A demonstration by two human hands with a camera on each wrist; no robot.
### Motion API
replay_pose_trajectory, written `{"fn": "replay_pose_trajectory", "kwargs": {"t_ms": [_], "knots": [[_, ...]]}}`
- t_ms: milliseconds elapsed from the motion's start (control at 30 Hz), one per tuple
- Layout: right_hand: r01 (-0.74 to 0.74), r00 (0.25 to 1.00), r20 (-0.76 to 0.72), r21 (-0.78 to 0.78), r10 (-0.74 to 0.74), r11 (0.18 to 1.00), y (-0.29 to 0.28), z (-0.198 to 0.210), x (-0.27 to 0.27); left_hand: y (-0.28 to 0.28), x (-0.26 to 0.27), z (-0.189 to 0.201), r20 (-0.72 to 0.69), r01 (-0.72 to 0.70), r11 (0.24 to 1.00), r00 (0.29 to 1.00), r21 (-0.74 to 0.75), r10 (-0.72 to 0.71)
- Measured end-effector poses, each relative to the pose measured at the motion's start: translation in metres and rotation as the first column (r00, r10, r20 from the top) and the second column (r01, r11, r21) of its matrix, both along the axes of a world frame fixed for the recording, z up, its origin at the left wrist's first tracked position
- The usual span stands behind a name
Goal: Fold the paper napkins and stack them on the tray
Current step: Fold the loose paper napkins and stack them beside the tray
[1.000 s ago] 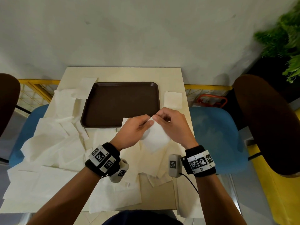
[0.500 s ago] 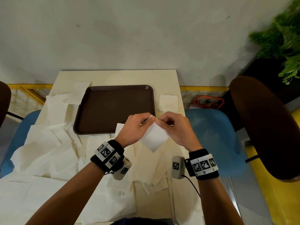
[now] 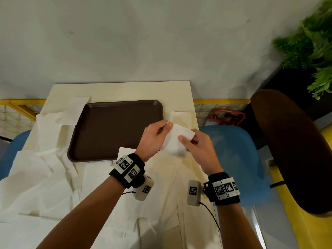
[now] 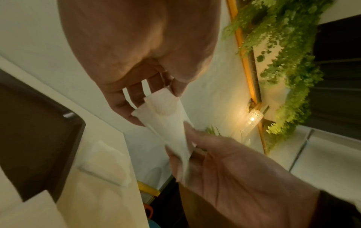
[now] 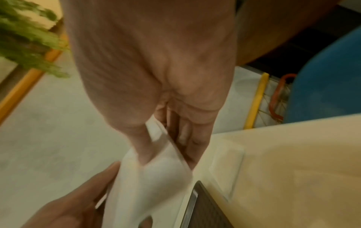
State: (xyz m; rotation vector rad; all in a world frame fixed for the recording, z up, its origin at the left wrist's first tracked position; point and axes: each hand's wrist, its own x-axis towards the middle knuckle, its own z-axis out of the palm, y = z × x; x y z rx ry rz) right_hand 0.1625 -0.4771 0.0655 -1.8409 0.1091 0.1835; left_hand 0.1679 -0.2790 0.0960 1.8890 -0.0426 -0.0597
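Above the right edge of the pale bench (image 3: 125, 91), in the head view, your left hand (image 3: 153, 139) and right hand (image 3: 197, 148) each pinched a small white folded paper napkin (image 3: 175, 141), held off the surface just right of the dark brown plastic tray (image 3: 115, 130). Loose white napkins (image 3: 45, 177) lay spread left of the tray.

In the left wrist view, your left-hand fingertips (image 4: 136, 106) clamped the napkin's upper corner.

In the right wrist view, your right thumb and fingers (image 5: 187, 138) gripped its other edge.

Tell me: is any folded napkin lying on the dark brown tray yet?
No. The dark brown plastic tray is bare in the head view.
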Motion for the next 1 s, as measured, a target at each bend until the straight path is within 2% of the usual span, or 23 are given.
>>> {"fn": "replay_pose_trajectory", "kwargs": {"t_ms": [100,233,367,500,633,800,1000], "knots": [[0.086,0.996,-0.006,0.026,-0.086,0.996,-0.008,-0.013,0.013,-0.004,0.022,-0.011,-0.079,-0.07,0.995,0.995,-0.069,0.065],[0.177,0.984,-0.013,-0.047,-0.178,0.983,-0.017,-0.023,0.039,-0.01,0.048,-0.031,-0.142,-0.069,0.996,0.988,-0.048,0.061],[0.238,0.971,0.029,-0.154,-0.237,0.959,-0.022,-0.034,0.074,-0.013,0.083,-0.051,-0.17,-0.042,0.994,0.984,0.098,0.058],[0.251,0.967,0.022,-0.226,-0.253,0.941,-0.019,-0.049,0.113,-0.017,0.12,-0.069,-0.247,-0.132,0.977,0.954,0.17,0.172],[0.29,0.955,0.016,-0.242,-0.295,0.926,-0.014,-0.063,0.141,-0.021,0.144,-0.083,-0.243,-0.148,0.949,0.945,0.277,0.218],[0.271,0.96,0.011,-0.278,-0.279,0.922,-0.009,-0.078,0.15,-0.023,0.149,-0.108,-0.239,-0.123,0.907,0.942,0.404,0.234],[0.192,0.979,0.015,-0.405,-0.203,0.894,-0.004,-0.09,0.146,-0.027,0.154,-0.116,-0.244,-0.008,0.869,0.958,0.495,0.148]]}}
